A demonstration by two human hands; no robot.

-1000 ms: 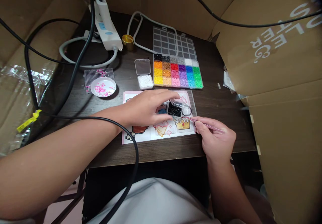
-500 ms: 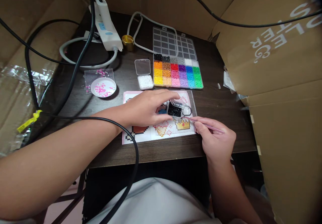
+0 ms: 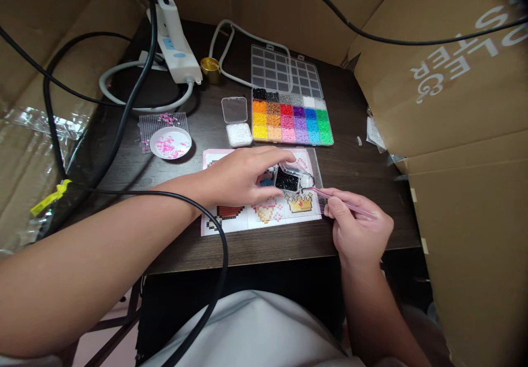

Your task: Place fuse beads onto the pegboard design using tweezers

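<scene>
My left hand pinches a small clear box of black beads, holding it over the pattern sheet and its clear pegboard. My right hand grips thin pink tweezers, whose tip points left toward the bead box, just above the printed yellow crown. Both hands rest near the front edge of the dark table.
Behind the sheet sits an open bead organizer of several colours, a small box of white beads, and a white dish of pink beads on a pegboard. Cables, a white tool and cardboard walls surround the table.
My right hand has shifted slightly right and up with the tweezers. My left hand and the bead box have not moved.
</scene>
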